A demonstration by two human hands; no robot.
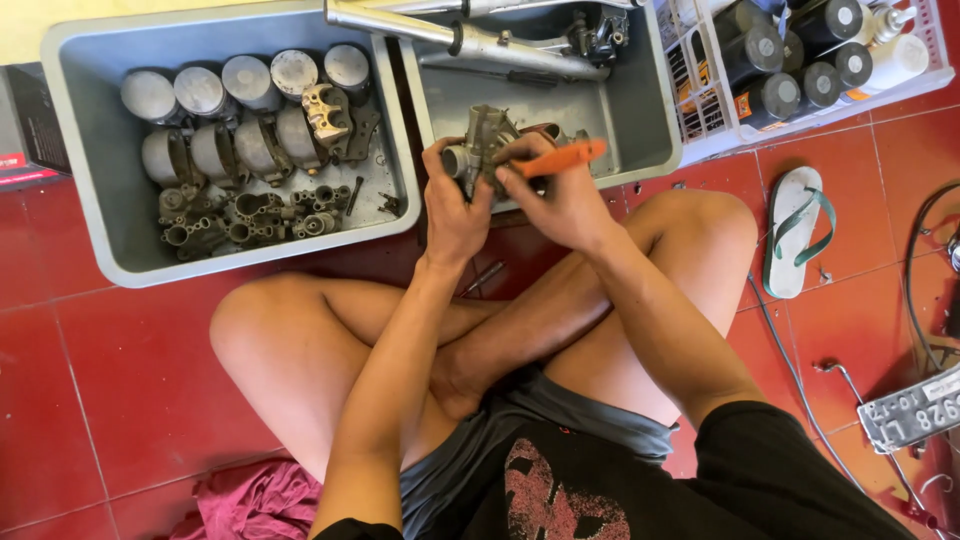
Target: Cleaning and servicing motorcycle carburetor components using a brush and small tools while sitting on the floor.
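Two hands meet over the near edge of the right bin point(640, 110), and the fingers of both are curled shut. The left hand point(452, 205) is wrapped around a grey metal carburettor point(487, 140), thumb and fingers closed on its body, holding it upright just above the bin's front rim. The right hand point(562, 200) is closed on a screwdriver point(560, 158) with an orange handle — the handle sticks out to the right, and its tip, hidden by the fingers, points in at the carburettor. Inside the right bin, behind the carburettor, lie a long metal tube point(470, 38) and some dark parts. Just left of the right bin stands the left bin point(95, 200), touching it or nearly so, filled with a row of grey pistons point(248, 82), a brass-coloured casting point(325, 110) and a heap of small fittings point(250, 212). Right of the right bin sits a white crate point(935, 45) of black bottles, and on the red tiles near that crate lies a white sandal point(793, 230) with green straps. Below the right bin the person's crossed bare legs fill the floor — a pink rag point(255, 500) lies by the left knee.
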